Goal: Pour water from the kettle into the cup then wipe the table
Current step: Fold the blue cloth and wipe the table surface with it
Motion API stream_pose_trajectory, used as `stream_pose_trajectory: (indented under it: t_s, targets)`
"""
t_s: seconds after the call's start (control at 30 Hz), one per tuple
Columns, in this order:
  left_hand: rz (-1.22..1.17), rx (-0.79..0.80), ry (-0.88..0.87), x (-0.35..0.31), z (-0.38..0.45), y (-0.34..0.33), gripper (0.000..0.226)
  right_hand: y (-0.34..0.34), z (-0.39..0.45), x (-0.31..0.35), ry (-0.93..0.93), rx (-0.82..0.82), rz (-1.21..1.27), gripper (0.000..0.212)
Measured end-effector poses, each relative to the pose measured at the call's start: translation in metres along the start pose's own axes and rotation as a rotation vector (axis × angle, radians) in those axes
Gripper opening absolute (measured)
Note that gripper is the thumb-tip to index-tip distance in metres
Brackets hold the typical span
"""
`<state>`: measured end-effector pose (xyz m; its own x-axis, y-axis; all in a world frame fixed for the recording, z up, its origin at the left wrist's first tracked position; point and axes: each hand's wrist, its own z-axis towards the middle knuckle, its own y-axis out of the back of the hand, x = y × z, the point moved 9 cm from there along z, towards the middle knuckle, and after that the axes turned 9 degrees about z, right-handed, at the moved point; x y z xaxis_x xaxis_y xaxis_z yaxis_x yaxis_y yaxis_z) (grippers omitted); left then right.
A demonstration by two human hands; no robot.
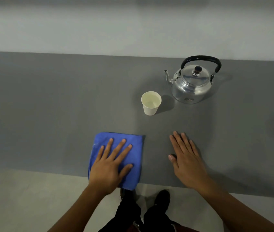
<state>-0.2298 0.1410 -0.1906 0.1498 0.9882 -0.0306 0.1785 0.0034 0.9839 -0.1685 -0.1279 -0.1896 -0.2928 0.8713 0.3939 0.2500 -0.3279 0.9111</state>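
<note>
A shiny metal kettle (192, 84) with a black handle stands upright at the back right of the grey table (49, 106), spout pointing left. A white paper cup (151, 103) with water in it stands just left and in front of the kettle. A folded blue cloth (133, 148) lies at the table's near edge, its lower corner hanging over. My left hand (111, 166) lies flat on the cloth with fingers spread. My right hand (185, 158) rests flat on the bare table to the right of the cloth, holding nothing.
The table's far edge meets a pale wall (133, 30). The near edge runs just below my hands, with light floor (24, 198) beyond it. My legs and dark shoes (162, 198) show below the edge.
</note>
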Motion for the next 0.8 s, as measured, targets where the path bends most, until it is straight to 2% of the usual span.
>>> stream_pose_trajectory:
  t_s: [0.2, 0.33, 0.47, 0.53, 0.67, 0.8]
  targets:
    - [-0.013, 0.039, 0.079, -0.007, 0.073, 0.012, 0.071, 0.001, 0.011, 0.0, -0.026, 0.0, -0.001, 0.073]
    - [-0.017, 0.042, -0.041, -0.049, 0.084, 0.013, 0.068, 0.012, 0.037, -0.005, -0.065, -0.048, -0.008, 0.073]
    - [-0.029, 0.001, -0.187, -0.067, 0.043, 0.008, 0.066, 0.018, 0.054, -0.009, -0.087, -0.061, -0.007, 0.072]
    - [-0.027, -0.009, -0.176, -0.045, 0.019, 0.005, 0.067, 0.015, 0.056, -0.009, -0.101, -0.038, 0.009, 0.072]
    - [-0.012, -0.014, -0.016, 0.042, -0.005, 0.006, 0.068, 0.007, 0.055, -0.006, -0.128, 0.014, -0.014, 0.073]
    - [-0.003, 0.028, 0.119, 0.09, 0.034, 0.014, 0.07, 0.009, 0.055, -0.004, -0.156, 0.036, -0.047, 0.072]
